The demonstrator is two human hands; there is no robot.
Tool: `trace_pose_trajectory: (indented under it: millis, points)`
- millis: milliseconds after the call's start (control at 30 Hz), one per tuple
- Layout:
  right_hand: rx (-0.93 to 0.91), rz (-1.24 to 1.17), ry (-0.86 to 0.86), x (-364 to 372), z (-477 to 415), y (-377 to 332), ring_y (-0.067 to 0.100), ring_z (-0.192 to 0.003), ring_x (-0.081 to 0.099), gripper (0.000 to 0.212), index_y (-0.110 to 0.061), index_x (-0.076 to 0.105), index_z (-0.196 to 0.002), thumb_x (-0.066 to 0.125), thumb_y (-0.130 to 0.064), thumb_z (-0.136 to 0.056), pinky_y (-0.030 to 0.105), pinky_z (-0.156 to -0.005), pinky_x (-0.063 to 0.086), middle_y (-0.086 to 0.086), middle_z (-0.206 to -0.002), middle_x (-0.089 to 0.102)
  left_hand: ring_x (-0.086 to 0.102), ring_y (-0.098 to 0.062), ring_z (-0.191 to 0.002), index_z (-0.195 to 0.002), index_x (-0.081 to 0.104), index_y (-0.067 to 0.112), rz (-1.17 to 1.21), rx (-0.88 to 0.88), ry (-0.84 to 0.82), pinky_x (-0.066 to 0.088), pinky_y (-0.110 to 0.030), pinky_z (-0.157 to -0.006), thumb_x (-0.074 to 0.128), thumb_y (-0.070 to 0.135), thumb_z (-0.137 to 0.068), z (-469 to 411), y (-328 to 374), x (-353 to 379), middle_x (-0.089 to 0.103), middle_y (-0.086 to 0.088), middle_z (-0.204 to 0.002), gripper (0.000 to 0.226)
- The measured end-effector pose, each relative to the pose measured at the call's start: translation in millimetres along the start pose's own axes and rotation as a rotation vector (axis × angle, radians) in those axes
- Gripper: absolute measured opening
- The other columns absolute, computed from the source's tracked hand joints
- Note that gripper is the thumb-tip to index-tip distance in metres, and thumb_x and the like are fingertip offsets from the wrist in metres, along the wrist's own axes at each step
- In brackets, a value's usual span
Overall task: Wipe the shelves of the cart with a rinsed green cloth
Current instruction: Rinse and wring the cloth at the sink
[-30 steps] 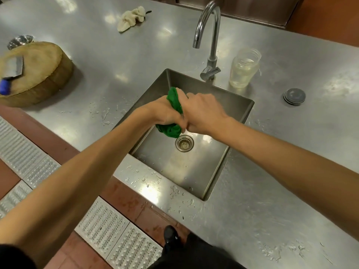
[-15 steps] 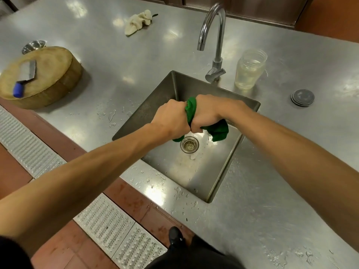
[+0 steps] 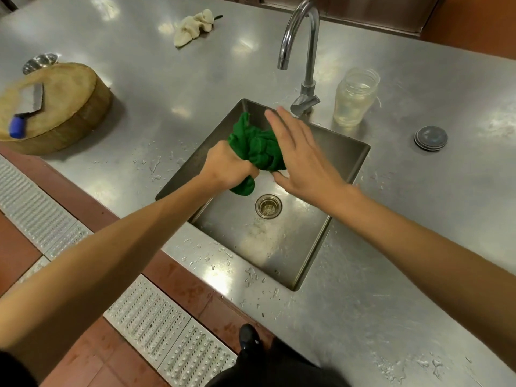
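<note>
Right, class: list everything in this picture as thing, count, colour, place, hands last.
stainless steel counter: one, silver, across the view
square steel sink: one, silver, in the counter
green cloth: one, green, bunched over the sink
curved chrome tap: one, silver, behind the sink
clear plastic jar: one, clear, beside the tap
round grey lid: one, grey, far right
crumpled cream rag: one, cream, far side
round wooden chopping block: one, tan, far left
blue-handled cleaver: one, steel, on the block
small steel bowl: one, silver, behind the block
left hand: one, grips the cloth
right hand: one, fingers straight, by the cloth
</note>
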State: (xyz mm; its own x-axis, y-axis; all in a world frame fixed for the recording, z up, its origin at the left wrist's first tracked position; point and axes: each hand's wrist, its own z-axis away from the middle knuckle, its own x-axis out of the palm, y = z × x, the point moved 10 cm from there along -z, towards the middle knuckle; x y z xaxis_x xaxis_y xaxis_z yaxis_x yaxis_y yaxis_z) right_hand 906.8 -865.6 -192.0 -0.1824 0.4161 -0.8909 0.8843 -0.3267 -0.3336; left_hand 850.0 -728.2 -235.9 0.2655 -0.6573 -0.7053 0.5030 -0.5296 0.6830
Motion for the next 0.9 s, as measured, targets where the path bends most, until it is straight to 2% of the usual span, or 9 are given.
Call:
trace_pose_trajectory:
  millis: [100, 167, 233, 300, 400, 500, 633, 733, 900]
  points:
    - [-0.111, 0.127, 0.035, 8.0, 13.8, -15.7, 0.042, -0.152, 0.007, 0.104, -0.015, 0.008, -0.16, 0.064, 0.009, -0.076, 0.066, -0.111, 0.031, 0.02, -0.166, 0.001, 0.067, -0.025, -0.08, -0.08, 0.065, 0.004, 0.331, -0.059, -0.187, 0.058, -0.04, -0.071, 0.076, 0.008, -0.055, 11.8, 4.4, 17.1, 0.066, -0.011, -0.081, 0.028]
    - [-0.155, 0.135, 0.076, 7.3, 12.9, -23.9, 0.044, -0.148, 0.021, 0.104, -0.017, 0.008, -0.158, 0.066, 0.009, -0.076, 0.063, -0.102, 0.042, 0.024, -0.165, 0.002, 0.063, -0.024, -0.074, -0.083, 0.064, 0.005, 0.398, -0.04, -0.4, 0.053, -0.037, -0.063, 0.074, 0.006, -0.058, 26.2, 20.7, 35.6, 0.062, -0.015, -0.082, 0.027]
    - [-0.192, 0.153, 0.141, -1.0, 8.4, -29.1, 0.039, -0.122, 0.048, 0.101, -0.019, 0.013, -0.156, 0.071, 0.003, -0.076, 0.044, -0.071, 0.054, 0.023, -0.164, 0.01, 0.06, -0.022, -0.069, -0.087, 0.063, 0.005, 0.405, -0.057, -0.55, 0.047, -0.031, -0.056, 0.073, 0.005, -0.064, 37.2, 30.2, 45.5, 0.059, -0.015, -0.083, 0.026]
    - [-0.198, 0.195, 0.185, -10.9, 3.9, -30.1, 0.033, -0.098, 0.056, 0.095, -0.019, 0.023, -0.154, 0.075, -0.005, -0.075, 0.031, -0.049, 0.041, 0.019, -0.157, 0.032, 0.061, -0.023, -0.07, -0.09, 0.063, 0.005, 0.347, -0.042, -0.6, 0.048, -0.035, -0.06, 0.076, 0.007, -0.065, 37.0, 36.9, 44.4, 0.061, -0.015, -0.084, 0.028]
    - [-0.109, 0.172, 0.195, -18.3, -6.7, -14.8, 0.033, -0.08, 0.067, 0.085, -0.012, 0.044, -0.145, 0.082, -0.019, -0.07, 0.032, -0.047, 0.045, 0.014, -0.114, 0.065, 0.065, -0.027, -0.081, -0.102, 0.063, -0.004, 0.261, -0.007, -0.581, 0.053, -0.043, -0.074, 0.081, 0.012, -0.061, 31.4, 47.6, 34.6, 0.064, -0.018, -0.093, 0.047]
    - [-0.006, 0.132, 0.112, -15.1, -16.3, -4.5, 0.039, -0.067, 0.066, 0.059, -0.008, 0.058, -0.124, 0.079, -0.026, -0.072, 0.037, -0.052, 0.042, 0.009, -0.088, 0.068, 0.066, -0.016, -0.078, -0.097, 0.065, -0.003, 0.114, 0.049, -0.54, 0.056, -0.029, -0.07, 0.079, 0.016, -0.059, 25.0, 55.9, 27.9, 0.065, -0.01, -0.087, 0.045]
    - [0.128, 0.156, -0.067, -1.0, -17.6, 3.2, 0.03, -0.066, 0.046, 0.038, -0.011, 0.05, -0.108, 0.068, -0.031, -0.08, 0.037, -0.061, 0.036, 0.004, -0.072, 0.05, 0.053, -0.014, -0.056, -0.06, 0.051, 0.016, -0.187, 0.1, -0.382, 0.042, -0.026, -0.056, 0.079, 0.024, -0.058, 12.4, 53.1, 23.2, 0.055, 0.001, -0.062, 0.029]
    - [0.207, 0.087, -0.141, 10.9, -20.8, 10.6, 0.027, -0.068, 0.044, 0.031, -0.016, 0.048, -0.099, 0.066, -0.034, -0.081, 0.035, -0.064, 0.038, 0.001, -0.074, 0.047, 0.048, -0.011, -0.054, -0.062, 0.045, 0.016, -0.371, 0.131, -0.257, 0.034, -0.02, -0.05, 0.08, 0.023, -0.074, 6.0, 51.0, 17.7, 0.05, 0.002, -0.061, 0.037]
    - [0.31, -0.144, -0.345, 37.1, -22.9, 22.8, 0.019, -0.067, 0.053, 0.019, -0.024, 0.05, -0.075, 0.066, -0.033, -0.08, 0.029, -0.059, 0.038, -0.006, -0.072, 0.055, 0.056, -0.015, -0.059, -0.067, 0.047, 0.019, -0.433, 0.14, -0.158, 0.039, -0.024, -0.05, 0.08, 0.026, -0.075, 6.0, 43.8, 17.4, 0.057, -0.001, -0.069, 0.034]
